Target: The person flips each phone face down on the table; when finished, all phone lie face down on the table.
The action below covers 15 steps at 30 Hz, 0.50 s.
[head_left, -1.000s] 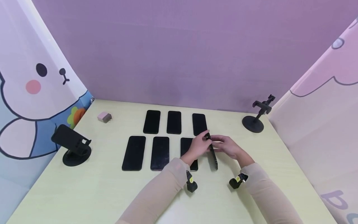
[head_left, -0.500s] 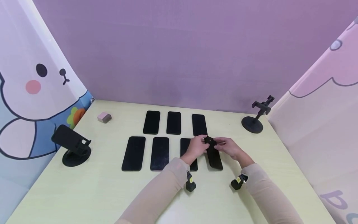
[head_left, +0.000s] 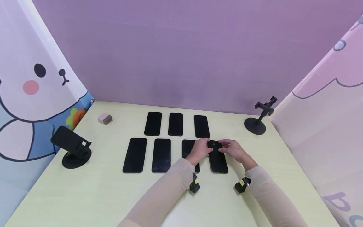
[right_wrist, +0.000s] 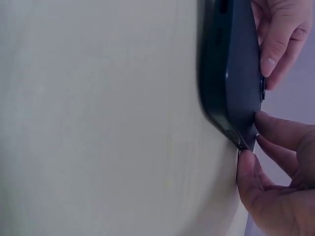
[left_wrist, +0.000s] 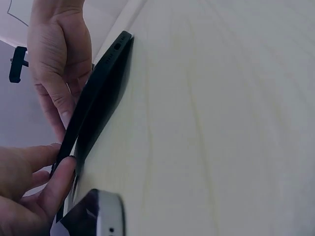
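1. Whereas the black phone (head_left: pixel 217 157) stood on its long edge a second ago, we now see it nearly flat on the worktop (head_left: pixel 113 189), back up.
2. Our left hand (head_left: pixel 202 148) and right hand (head_left: pixel 232 149) each pinch its far end.
3. It lies between the two grips, just right of the front-row phone (head_left: pixel 187 148).
4. We judge the turn-over all but complete.

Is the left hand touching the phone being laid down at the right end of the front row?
Touching. In the left wrist view the left hand has fingertips pressed against the edge of the phone.
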Tool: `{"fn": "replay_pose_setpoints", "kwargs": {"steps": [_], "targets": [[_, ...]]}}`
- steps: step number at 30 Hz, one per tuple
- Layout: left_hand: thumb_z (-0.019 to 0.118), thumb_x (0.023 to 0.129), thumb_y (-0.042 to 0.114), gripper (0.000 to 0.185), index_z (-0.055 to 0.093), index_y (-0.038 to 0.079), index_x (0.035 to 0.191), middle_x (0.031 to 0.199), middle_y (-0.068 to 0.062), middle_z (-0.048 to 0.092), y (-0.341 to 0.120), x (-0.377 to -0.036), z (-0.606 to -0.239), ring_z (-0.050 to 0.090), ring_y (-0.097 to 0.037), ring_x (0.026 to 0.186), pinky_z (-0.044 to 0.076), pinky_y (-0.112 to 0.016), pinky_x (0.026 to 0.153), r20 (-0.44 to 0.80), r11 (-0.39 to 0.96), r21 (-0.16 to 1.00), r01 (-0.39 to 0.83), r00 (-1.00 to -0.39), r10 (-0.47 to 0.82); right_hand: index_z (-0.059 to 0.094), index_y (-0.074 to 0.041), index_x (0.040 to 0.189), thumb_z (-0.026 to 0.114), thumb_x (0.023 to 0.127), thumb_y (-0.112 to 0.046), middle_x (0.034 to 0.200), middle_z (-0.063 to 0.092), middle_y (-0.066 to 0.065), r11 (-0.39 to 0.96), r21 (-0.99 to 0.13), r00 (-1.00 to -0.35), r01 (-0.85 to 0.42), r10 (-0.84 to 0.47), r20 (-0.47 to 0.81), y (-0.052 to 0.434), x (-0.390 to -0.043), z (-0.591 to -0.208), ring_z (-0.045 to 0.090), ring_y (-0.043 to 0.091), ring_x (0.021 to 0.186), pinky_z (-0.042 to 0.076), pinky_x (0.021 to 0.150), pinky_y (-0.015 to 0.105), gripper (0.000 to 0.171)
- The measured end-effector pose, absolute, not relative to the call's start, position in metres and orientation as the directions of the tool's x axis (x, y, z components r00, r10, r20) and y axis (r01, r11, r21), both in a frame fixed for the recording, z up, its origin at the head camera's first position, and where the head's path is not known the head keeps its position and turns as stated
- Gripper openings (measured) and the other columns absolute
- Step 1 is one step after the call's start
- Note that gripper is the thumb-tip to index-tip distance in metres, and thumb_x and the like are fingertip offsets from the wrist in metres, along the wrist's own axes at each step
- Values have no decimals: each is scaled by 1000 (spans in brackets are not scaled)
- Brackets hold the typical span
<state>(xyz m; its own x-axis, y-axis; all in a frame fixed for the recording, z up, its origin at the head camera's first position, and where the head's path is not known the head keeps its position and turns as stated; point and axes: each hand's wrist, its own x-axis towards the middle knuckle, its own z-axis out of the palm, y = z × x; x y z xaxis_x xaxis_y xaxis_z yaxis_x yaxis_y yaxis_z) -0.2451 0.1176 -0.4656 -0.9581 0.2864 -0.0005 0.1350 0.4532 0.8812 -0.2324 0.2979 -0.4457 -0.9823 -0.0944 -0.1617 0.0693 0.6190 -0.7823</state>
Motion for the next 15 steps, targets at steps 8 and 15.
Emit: {"fn": "replay_pose_setpoints", "kwargs": {"steps": [8, 15], "targets": [[74, 84, 2, 47, 60, 0, 129, 66, 0, 58, 121, -246, -467, 60, -10, 48, 50, -20, 51, -37, 411, 907, 93, -954, 297, 56, 9, 127, 70, 86, 0, 118, 56, 28, 637, -762, -980, 111, -56, -189, 301, -233, -446, 53, 40, 111, 48, 86, 43, 45], [77, 82, 4, 46, 62, 1, 125, 71, -5, 64, 122, -253, -469, 60, -8, 48, 50, -19, 57, -33, 442, 889, 118, -947, 319, 57, 8, 127, 72, 85, 0, 117, 56, 25, 632, -765, -981, 124, -39, -192, 303, -234, -447, 53, 38, 108, 48, 83, 40, 45]]}}
